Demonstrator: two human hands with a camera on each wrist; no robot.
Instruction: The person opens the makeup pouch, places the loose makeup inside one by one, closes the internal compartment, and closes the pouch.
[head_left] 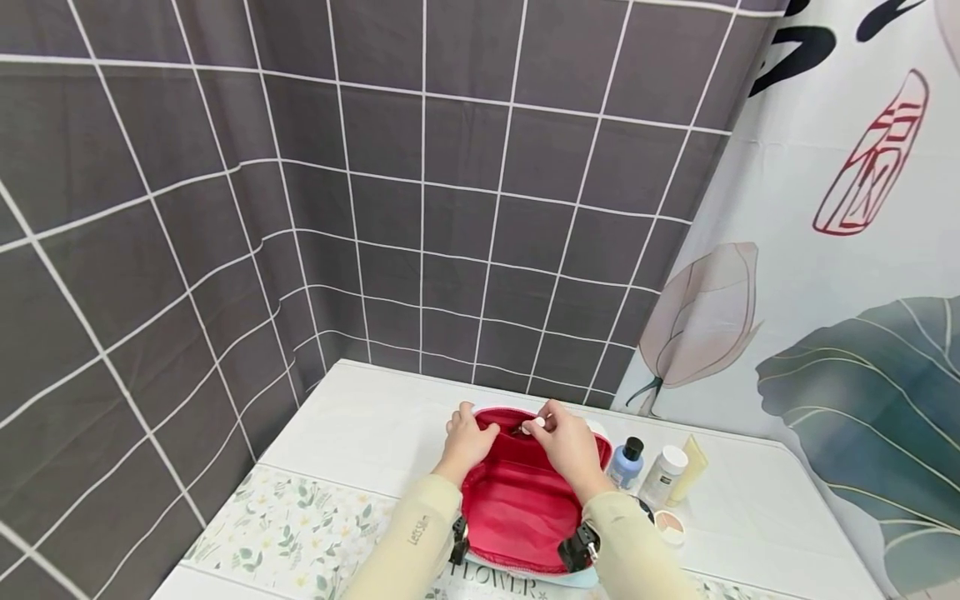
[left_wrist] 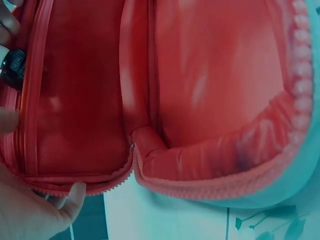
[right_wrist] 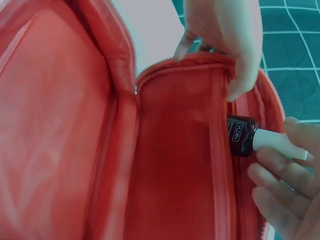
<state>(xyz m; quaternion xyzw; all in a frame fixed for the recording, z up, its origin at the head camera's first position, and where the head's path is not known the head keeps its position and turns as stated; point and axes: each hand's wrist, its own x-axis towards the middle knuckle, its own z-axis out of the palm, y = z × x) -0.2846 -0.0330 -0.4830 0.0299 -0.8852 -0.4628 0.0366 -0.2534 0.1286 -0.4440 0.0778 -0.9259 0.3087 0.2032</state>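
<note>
A cosmetic bag with a red lining and light blue outside lies unzipped, its lid folded back. My right hand pinches a small dark nail polish bottle by its long white cap. The glass end of the bottle sits at the slit of the lid's inner pocket. At the other end of the lid, my left hand grips the rim, with the thumb by the pocket edge and fingers behind. In the left wrist view, part of the left hand shows at the zipper teeth.
Right of the bag stand a blue bottle with black cap, a clear bottle with white lid and a yellow tube. A round compact lies in front of them. A grey tiled-pattern curtain hangs behind the white table.
</note>
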